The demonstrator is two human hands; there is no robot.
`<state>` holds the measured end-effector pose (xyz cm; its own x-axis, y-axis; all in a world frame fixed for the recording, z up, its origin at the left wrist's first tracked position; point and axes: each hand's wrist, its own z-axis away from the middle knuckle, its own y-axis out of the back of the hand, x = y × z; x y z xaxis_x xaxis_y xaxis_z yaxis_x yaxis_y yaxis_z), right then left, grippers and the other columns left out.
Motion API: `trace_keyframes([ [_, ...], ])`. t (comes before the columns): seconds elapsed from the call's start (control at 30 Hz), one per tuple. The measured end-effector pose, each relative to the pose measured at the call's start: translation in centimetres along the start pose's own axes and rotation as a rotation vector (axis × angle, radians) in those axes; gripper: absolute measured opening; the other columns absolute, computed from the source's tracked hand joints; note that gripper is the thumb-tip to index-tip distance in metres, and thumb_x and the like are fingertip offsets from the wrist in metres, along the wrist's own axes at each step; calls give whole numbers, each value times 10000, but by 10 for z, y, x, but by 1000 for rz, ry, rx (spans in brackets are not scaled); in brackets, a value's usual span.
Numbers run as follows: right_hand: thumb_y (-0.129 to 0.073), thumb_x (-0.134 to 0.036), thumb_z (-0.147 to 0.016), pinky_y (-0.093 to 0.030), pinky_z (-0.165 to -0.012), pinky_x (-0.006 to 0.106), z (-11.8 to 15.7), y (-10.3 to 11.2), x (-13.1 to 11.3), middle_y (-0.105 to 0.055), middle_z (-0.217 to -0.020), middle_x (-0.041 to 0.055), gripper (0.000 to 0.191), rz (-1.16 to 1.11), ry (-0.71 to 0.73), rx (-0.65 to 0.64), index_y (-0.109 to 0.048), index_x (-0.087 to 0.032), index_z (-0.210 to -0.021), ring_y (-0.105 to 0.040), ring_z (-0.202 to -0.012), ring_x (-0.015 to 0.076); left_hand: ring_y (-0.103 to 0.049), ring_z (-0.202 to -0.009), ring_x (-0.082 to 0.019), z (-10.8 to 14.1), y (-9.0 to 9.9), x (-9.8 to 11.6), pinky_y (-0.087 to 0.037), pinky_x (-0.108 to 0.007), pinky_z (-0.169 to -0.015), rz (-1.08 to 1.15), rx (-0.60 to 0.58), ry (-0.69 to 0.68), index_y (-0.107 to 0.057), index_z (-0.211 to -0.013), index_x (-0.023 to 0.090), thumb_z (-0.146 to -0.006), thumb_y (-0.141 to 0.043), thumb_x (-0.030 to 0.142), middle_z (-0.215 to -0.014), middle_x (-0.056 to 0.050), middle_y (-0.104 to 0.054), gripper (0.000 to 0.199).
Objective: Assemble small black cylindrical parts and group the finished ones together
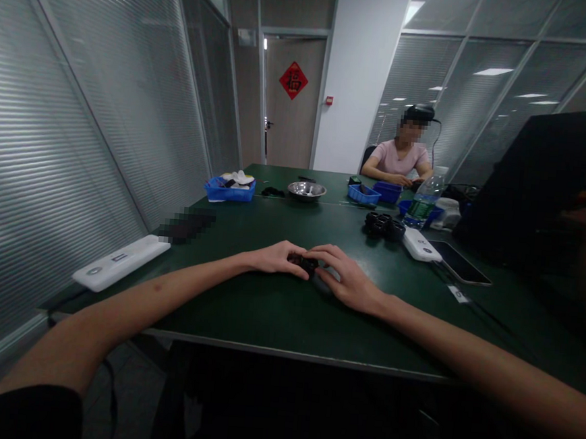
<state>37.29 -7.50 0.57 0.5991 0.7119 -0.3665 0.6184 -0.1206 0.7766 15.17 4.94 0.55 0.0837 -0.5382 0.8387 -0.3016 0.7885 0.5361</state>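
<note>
Close to the middle of the dark green table [246, 304], my two hands meet around a small black part [306, 263]. My left hand [276, 257] is closed on it from the left, thumb in front and fingers behind. From the other side, my right hand [346, 278] grips the same part between thumb and fingertips. The fingers cover much of the part, and its exact kind is too small and dark to make out.
Black wheel-like parts [384, 227], a white power bank [421, 244], a phone [461, 262] and a plastic bottle [423, 201] lie right. Farther back are a metal bowl [306, 191] and a blue basket [230, 190]. Another white power bank [122, 262] lies left. A person [402, 154] sits opposite.
</note>
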Motion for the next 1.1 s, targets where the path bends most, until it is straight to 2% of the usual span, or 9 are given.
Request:
trace_keyframes([
  [0.07, -557, -251, -1023, -546, -1011, 496, 0, -1, 0, -587, -1304, 110, 389, 10, -23, 4, -558, -278, -1411, -592, -1181, 270, -603, -967, -190, 0, 0, 0, -435, -307, -845, 36, -14, -23, -689, -1246, 162, -835, -798, 391, -1081, -47, -677, 483],
  [0.13, -580, -274, -1016, -552, -993, 490, 0, -1, 2, -588, -1282, 110, 385, 24, -38, 2, -569, -273, -1401, -600, -1152, 268, -604, -999, -198, -1, -1, -1, -438, -313, -868, 51, -17, -22, -685, -1257, 164, -836, -799, 369, -1113, -57, -677, 482],
  [0.27, -557, -231, -1019, -542, -1012, 504, 0, -1, 3, -604, -1285, 102, 370, 17, -14, 3, -587, -285, -1384, -599, -1175, 271, -559, -821, -159, -2, -1, -3, -410, -271, -728, 2, 13, 17, -723, -1126, 143, -818, -812, 397, -896, -17, -633, 409],
  [0.33, -534, -216, -1026, -530, -1030, 517, 0, -1, 2, -604, -1303, 99, 376, 5, 1, -3, -580, -293, -1391, -591, -1199, 271, -540, -784, -148, -1, -1, -3, -394, -265, -699, -4, 20, 25, -727, -1099, 139, -814, -814, 408, -863, -9, -616, 402],
  [0.53, -595, -293, -1009, -559, -970, 496, -1, -2, 1, -591, -1260, 109, 359, 30, -27, 28, -576, -268, -1367, -602, -1127, 271, -594, -954, -193, 0, -1, 1, -435, -304, -826, 32, -12, -12, -689, -1239, 162, -835, -797, 372, -1071, -53, -670, 468],
  [0.73, -528, -177, -1020, -541, -1006, 478, -2, 0, -2, -580, -1267, 101, 315, -3, 12, -14, -595, -266, -1315, -588, -1167, 256, -523, -794, -148, 0, 0, 1, -382, -263, -694, -30, 0, 17, -705, -1075, 143, -835, -790, 456, -874, -3, -587, 403],
  [0.97, -557, -211, -1012, -539, -1022, 495, -3, 0, -4, -564, -1298, 113, 421, 33, 33, -40, -531, -290, -1425, -577, -1192, 274, -568, -958, -182, -2, 1, -2, -425, -287, -815, -132, 1, -107, -727, -1129, 176, -846, -793, 436, -1079, -51, -610, 389],
  [1.1, -586, -227, -994, -586, -927, 472, -4, 3, -2, -577, -1244, 113, 317, 12, -29, 74, -588, -253, -1310, -618, -1077, 267, -584, -976, -190, -1, 1, -2, -448, -303, -839, -158, 6, -113, -740, -1095, 176, -859, -782, 447, -1127, -60, -605, 362],
])
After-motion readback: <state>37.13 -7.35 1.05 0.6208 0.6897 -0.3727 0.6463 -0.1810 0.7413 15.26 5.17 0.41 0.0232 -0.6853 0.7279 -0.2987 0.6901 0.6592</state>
